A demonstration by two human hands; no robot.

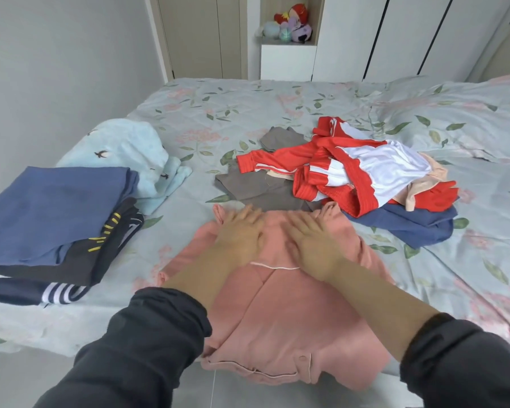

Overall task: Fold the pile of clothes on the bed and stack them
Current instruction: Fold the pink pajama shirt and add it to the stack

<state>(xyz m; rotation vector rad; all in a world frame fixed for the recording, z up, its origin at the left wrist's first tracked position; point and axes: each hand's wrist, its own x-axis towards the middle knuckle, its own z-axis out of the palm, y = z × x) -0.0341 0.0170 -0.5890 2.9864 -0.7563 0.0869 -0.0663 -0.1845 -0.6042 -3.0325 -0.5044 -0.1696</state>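
Marks in yellow on the black garment [80, 266] in the left stack might have been lettering, but they were too creased to read. The pink garment [277, 319] lay flat at the near edge of the bed [248, 113], its hem hanging slightly over. It had thin white piping and a button at the lower right. Both hands rested on its upper part, side by side. The left hand [242, 234] and the right hand [312, 242] lay palm down with fingers straight and spread, gripping nothing.

To the left sat a folded blue piece [50, 207] on top of the black garment, with a striped cuff [59, 293] showing below. Behind it lay a pale blue cloth [130, 148] printed with birds. Just beyond the hands was a grey garment [265, 189], touching the pink one. To the right, the unfolded pile held a red and white jacket [365, 169] over a blue garment [409, 228]. Plush toys [292, 25] sat in a far niche.
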